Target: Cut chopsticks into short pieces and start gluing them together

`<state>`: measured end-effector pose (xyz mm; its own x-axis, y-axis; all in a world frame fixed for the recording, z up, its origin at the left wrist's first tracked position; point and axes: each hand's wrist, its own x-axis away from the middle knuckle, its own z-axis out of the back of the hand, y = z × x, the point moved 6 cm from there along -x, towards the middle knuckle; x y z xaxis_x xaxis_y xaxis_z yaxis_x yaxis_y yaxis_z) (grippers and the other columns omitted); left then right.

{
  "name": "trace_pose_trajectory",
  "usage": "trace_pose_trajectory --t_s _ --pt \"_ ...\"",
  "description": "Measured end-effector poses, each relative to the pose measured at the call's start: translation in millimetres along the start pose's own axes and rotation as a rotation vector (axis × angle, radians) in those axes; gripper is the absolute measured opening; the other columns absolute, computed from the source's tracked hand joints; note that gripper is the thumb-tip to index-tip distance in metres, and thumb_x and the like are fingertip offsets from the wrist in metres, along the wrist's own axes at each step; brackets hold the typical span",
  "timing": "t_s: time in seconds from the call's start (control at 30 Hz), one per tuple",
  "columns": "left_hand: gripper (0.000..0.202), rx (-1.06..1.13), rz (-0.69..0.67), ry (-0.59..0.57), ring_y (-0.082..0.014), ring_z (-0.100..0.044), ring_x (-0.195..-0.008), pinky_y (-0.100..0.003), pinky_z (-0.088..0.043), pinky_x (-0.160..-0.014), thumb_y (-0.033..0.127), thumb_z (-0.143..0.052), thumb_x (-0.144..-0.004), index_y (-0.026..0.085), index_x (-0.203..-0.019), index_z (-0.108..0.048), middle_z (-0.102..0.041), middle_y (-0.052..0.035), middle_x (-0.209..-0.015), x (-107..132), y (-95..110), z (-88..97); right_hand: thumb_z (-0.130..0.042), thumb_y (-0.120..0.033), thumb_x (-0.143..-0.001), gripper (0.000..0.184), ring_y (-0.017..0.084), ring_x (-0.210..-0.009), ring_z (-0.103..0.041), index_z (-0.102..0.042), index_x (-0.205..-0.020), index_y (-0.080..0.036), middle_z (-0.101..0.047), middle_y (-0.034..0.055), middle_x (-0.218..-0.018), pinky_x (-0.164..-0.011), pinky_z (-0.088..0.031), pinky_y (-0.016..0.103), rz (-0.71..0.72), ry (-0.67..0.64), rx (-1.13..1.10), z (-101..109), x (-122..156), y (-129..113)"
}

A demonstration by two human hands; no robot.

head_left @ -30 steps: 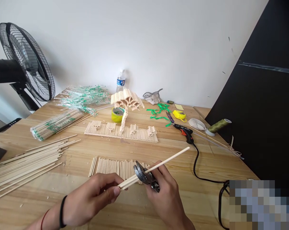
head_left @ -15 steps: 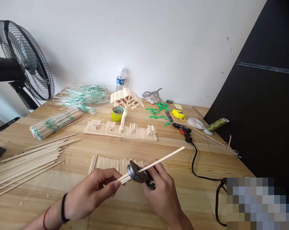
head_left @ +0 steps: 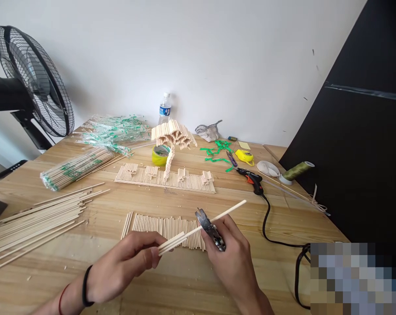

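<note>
Wooden table by a white wall, w/ a black fan at far left, loose sticks spread at the left edge & a glue gun beyond the hands. Left hand is closed in a pinch, thumb & fingertips on the near end of two thin sticks, held slanting up to the right above a flat row of cut pieces. Right hand is wrapped tight round a metal cutter, its head against the thin sticks approx. mid-length.
</note>
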<state>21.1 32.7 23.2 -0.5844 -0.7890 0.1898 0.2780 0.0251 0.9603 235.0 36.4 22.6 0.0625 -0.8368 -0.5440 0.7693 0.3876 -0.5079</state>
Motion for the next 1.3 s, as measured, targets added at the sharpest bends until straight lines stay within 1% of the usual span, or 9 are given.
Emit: trace_pose_trajectory --t_s 0.13,0.27,0.37,0.47,0.63,0.87,1.07,1.2,1.3 --pt "0.041 -0.139 -0.018 0.050 -0.0118 -0.040 -0.061 -0.024 -0.033 -0.054 0.051 -0.047 -0.103 0.018 -0.082 -0.061 -0.047 0.0035 -0.067 -2 -3 0.5 -0.058 -0.013 -0.093 0.012 0.017 -0.067 -0.061 -0.062 -0.087 -0.023 -0.056 0.0008 -0.081 -0.062 -0.050 0.025 0.013 0.016 -0.011 0 1 -4" --pt "0.034 -0.333 -0.169 0.165 -0.0116 -0.044 -0.061 -0.024 -0.036 -0.057 0.037 -0.046 -0.105 0.019 -0.079 -0.059 -0.050 0.0031 -0.067 0 1 1.0 -0.058 -0.011 -0.091 0.013 0.017 -0.067 -0.060 -0.061 -0.088 -0.023 -0.057 0.0016 -0.082 -0.060 -0.050 0.025 0.035 0.046 -0.030 3 4 -7" --pt "0.027 -0.405 -0.266 0.222 -0.0115 -0.045 -0.060 -0.023 -0.036 -0.057 0.029 -0.048 -0.105 0.020 -0.083 -0.060 -0.054 0.0029 -0.068 5 5 0.0 -0.058 -0.007 -0.088 0.017 0.018 -0.074 -0.063 -0.061 -0.092 -0.023 -0.057 0.0036 -0.089 -0.065 -0.053 0.027 0.041 0.052 -0.087 4 7 -9" --pt "0.021 -0.440 -0.315 0.241 -0.0120 -0.048 -0.060 -0.023 -0.038 -0.057 0.026 -0.048 -0.104 0.021 -0.090 -0.063 -0.057 0.0022 -0.070 7 6 -1.3 -0.056 -0.004 -0.085 0.026 0.021 -0.086 -0.064 -0.060 -0.102 -0.022 -0.057 0.0058 -0.097 -0.074 -0.055 0.030 0.060 0.002 -0.167 -2 8 -15" --pt "0.017 -0.480 -0.390 0.253 -0.0138 -0.053 -0.061 -0.024 -0.041 -0.059 0.023 -0.048 -0.103 0.023 -0.099 -0.065 -0.061 0.0011 -0.072 9 7 -4.4 -0.053 -0.002 -0.082 0.032 0.022 -0.093 -0.065 -0.057 -0.106 -0.022 -0.058 0.0071 -0.100 -0.077 -0.056 0.033 0.136 -0.078 -0.191 -13 11 -29" --pt "0.019 -0.460 -0.444 0.255 -0.0143 -0.060 -0.068 -0.024 -0.045 -0.064 0.022 -0.046 -0.104 0.025 -0.110 -0.064 -0.067 0.0001 -0.081 11 4 -10.1 -0.054 -0.003 -0.084 0.028 0.023 -0.092 -0.065 -0.058 -0.105 -0.022 -0.058 0.0091 -0.103 -0.078 -0.056 0.035 0.139 -0.070 -0.156 -16 15 -30" --pt "0.017 -0.498 -0.459 0.277 -0.0139 -0.060 -0.065 -0.025 -0.044 -0.062 0.022 -0.044 -0.105 0.025 -0.104 -0.061 -0.067 0.0013 -0.080 11 5 -12.2 -0.059 -0.004 -0.084 0.027 0.023 -0.090 -0.065 -0.058 -0.104 -0.022 -0.058 0.0086 -0.103 -0.076 -0.055 0.035 0.139 -0.053 -0.158 -14 15 -32" --pt "0.017 -0.549 -0.510 0.314 -0.0136 -0.059 -0.064 -0.024 -0.043 -0.061 0.018 -0.045 -0.104 0.026 -0.110 -0.059 -0.065 0.0024 -0.079 15 9 -12.7 -0.058 -0.003 -0.086 0.021 0.019 -0.079 -0.063 -0.057 -0.096 -0.023 -0.058 0.0044 -0.092 -0.070 -0.052 0.030 0.138 -0.038 -0.161 -11 13 -36" --pt "0.016 -0.563 -0.516 0.322 -0.0131 -0.055 -0.060 -0.024 -0.041 -0.058 0.017 -0.044 -0.104 0.025 -0.103 -0.058 -0.060 0.0033 -0.073 16 10 -13.8 -0.055 -0.003 -0.089 0.019 0.017 -0.070 -0.058 -0.054 -0.088 -0.022 -0.055 0.0014 -0.081 -0.065 -0.049 0.028 0.170 -0.005 -0.122 -9 12 -39"
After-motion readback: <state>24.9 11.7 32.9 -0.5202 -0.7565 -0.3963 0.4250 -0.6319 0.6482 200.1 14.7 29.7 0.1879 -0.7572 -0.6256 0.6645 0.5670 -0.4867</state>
